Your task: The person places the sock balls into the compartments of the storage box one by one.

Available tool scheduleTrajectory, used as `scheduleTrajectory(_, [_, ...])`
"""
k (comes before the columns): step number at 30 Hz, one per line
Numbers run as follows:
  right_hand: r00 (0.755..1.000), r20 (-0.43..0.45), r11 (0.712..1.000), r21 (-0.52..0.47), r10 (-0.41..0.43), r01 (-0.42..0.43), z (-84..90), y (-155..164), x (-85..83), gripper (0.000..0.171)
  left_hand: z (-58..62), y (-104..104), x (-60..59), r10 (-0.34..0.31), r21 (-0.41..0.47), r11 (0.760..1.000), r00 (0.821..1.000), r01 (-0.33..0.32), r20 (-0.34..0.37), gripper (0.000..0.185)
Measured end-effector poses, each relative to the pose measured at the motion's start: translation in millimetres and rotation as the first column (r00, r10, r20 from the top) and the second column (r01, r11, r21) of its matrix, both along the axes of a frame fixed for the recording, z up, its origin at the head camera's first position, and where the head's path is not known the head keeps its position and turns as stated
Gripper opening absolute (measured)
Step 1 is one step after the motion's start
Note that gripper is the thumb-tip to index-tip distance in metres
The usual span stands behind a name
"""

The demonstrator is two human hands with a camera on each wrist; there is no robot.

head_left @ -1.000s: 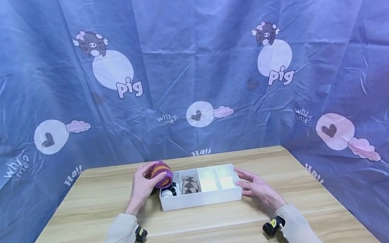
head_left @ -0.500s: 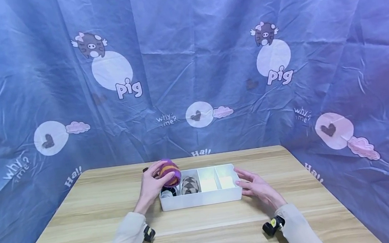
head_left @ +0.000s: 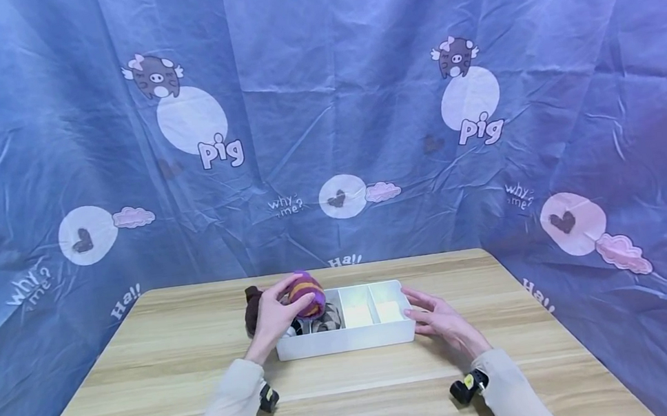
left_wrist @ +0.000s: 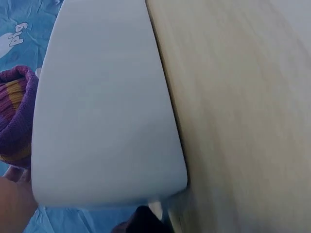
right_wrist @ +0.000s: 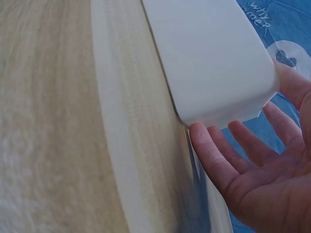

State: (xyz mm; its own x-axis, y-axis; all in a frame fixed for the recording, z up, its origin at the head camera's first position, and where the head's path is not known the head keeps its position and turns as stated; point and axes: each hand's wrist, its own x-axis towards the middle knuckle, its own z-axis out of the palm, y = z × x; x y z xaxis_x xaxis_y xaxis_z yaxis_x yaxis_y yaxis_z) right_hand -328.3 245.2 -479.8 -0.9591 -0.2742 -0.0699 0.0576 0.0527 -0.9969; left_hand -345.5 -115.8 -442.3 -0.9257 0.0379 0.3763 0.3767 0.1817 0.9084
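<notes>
My left hand (head_left: pixel 274 314) grips a rolled purple sock with orange stripes (head_left: pixel 307 294) above the left part of a white divided box (head_left: pixel 350 339). The same sock (left_wrist: pixel 14 121) shows beside the box wall (left_wrist: pixel 107 111) in the left wrist view. A rolled brown-and-cream argyle sock (head_left: pixel 326 319) sits in the second compartment, and a black-and-white item (head_left: pixel 294 329) shows in the first. My right hand (head_left: pixel 437 317) is open, its straight fingers (right_wrist: pixel 228 160) resting against the box's right end (right_wrist: pixel 214 63).
The box stands mid-table on a light wooden table (head_left: pixel 144 398). A dark brown fabric item (head_left: pixel 253 306) lies on the table left of the box. The two right compartments (head_left: pixel 373 313) hold nothing. A blue printed cloth (head_left: pixel 322 119) hangs behind and at both sides.
My left hand has carried the striped sock to the right, from beside the box's left end to over its left compartments. The brown item has come into view. The right hand stayed put.
</notes>
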Motion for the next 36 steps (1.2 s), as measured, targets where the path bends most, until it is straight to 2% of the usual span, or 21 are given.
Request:
scheduleTrajectory(6, [1.000, 0.003, 1.000, 0.010, -0.004, 0.004, 0.4, -1, 0.0, 0.071, -7.5, 10, 0.8, 0.009, -0.013, 1.000, 1.000, -0.009, -0.027, 0.051])
scheduleTrajectory(11, [1.000, 0.012, 1.000, -0.012, -0.001, 0.001, 1.5, 0, -0.1, 0.072, -10.7, 19, -0.2, -0.020, 0.020, 1.000, 0.998, 0.021, -0.055, 0.047])
scheduleTrajectory(17, [1.000, 0.013, 1.000, -0.011, 0.005, -0.004, 2.1, 2, -0.7, 0.073, -6.8, 30, -2.0, -0.034, 0.055, 0.998, 0.997, 0.037, -0.063, 0.047])
scheduleTrajectory(21, [1.000, 0.016, 1.000, -0.007, 0.000, 0.000, 2.6, 2, -0.4, 0.074, -5.3, 36, -3.7, -0.020, 0.053, 0.998, 0.998, 0.023, -0.061, 0.048])
scheduleTrajectory(27, [1.000, 0.022, 1.000, -0.010, -0.003, 0.003, 2.8, 0, 0.6, 0.074, -5.6, 45, -6.7, -0.006, 0.068, 0.998, 1.000, 0.008, -0.029, 0.048])
scheduleTrajectory(36, [1.000, 0.023, 1.000, -0.013, -0.014, 0.015, 2.8, -2, 1.7, 0.074, -4.2, 62, -6.0, 0.002, 0.008, 1.000, 0.999, -0.002, -0.039, 0.048])
